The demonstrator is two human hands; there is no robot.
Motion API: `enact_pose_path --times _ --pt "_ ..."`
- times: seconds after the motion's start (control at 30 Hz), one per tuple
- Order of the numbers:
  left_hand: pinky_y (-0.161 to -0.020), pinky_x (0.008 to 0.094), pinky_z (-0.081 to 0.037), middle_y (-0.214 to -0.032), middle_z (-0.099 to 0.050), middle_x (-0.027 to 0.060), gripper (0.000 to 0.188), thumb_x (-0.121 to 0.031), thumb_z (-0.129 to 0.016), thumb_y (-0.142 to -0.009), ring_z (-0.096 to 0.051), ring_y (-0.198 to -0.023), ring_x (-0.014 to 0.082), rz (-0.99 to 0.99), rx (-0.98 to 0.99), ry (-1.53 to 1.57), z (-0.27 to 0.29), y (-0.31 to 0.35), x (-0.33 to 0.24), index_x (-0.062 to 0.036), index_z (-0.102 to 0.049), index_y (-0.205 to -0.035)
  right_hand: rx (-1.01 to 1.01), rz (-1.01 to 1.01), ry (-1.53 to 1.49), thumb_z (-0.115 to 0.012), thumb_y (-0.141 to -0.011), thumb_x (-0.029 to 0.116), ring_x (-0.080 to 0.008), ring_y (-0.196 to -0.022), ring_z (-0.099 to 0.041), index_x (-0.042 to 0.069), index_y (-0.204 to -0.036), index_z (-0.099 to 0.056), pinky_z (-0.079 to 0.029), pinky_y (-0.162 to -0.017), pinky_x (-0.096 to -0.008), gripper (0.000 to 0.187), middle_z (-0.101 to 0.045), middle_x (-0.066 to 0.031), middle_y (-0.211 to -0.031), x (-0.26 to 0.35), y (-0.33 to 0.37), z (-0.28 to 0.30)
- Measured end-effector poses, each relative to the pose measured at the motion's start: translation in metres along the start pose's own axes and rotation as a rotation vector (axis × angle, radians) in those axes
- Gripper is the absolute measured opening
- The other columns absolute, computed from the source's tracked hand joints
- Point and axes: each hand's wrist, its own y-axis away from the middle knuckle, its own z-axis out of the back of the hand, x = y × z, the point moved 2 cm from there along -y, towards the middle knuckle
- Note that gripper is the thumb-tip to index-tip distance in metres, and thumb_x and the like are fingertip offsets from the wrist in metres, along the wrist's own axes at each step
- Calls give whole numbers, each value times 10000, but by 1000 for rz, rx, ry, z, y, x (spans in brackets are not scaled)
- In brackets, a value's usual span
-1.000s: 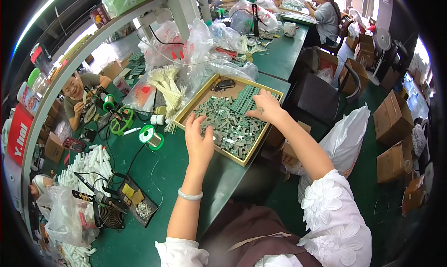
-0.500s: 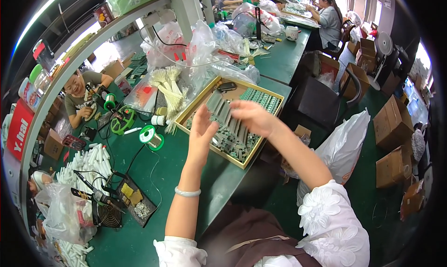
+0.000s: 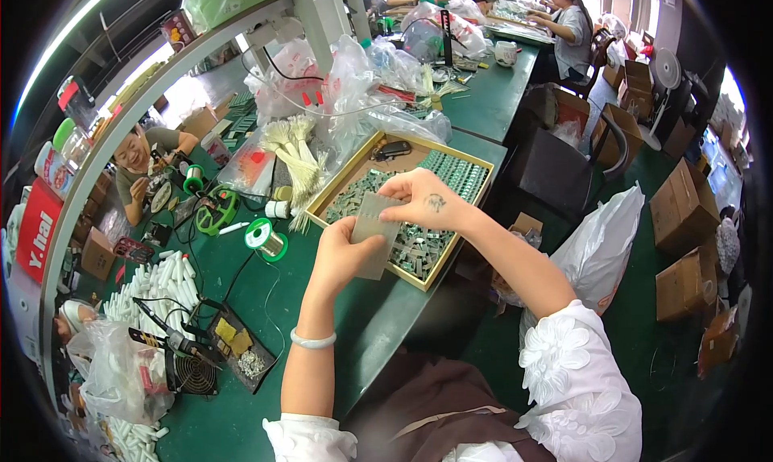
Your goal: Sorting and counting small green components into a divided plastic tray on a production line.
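1. A flat, grey-green, rectangular panel [image 3: 373,220] is held up over the near edge of the shallow, yellow-rimmed cardboard tray [image 3: 361,157], between the two hands.
2. The panel's left side is gripped by the left hand [image 3: 342,252], with the thumb laid across its face.
3. The panel's upper right part is pinched by the right hand [image 3: 427,200].
4. In the tray, many small green and silver pieces [image 3: 427,248] are heaped up, and green board sheets [image 3: 457,174] are laid at its far right.
5. Left of the tray, a green-rimmed spool of silver wire [image 3: 266,239] is seen.
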Motion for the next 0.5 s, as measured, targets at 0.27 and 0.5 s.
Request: enact_pose_path --times 0.27,0.5 --pt "-669 264 -511 -857 -684 58 206 -29 -685 -790 -634 -710 112 111 -114 126 11 -14 31 37 -637 -980 -299 47 155 -681 -770 133 -308 -827 -679 -36 -971 -670 -517 -759 -341 262 -686 -206 -883 -15 -13 -26" --pt "-650 253 -504 -819 -670 37 197 -46 -695 -783 -620 -699 97 26 -132 118 13 -15 29 31 -641 -956 -373 368 434 -714 -753 178 -316 -778 -676 -39 -940 -676 -524 -731 -343 288 -694 -181 -833 -30 -23 -27"
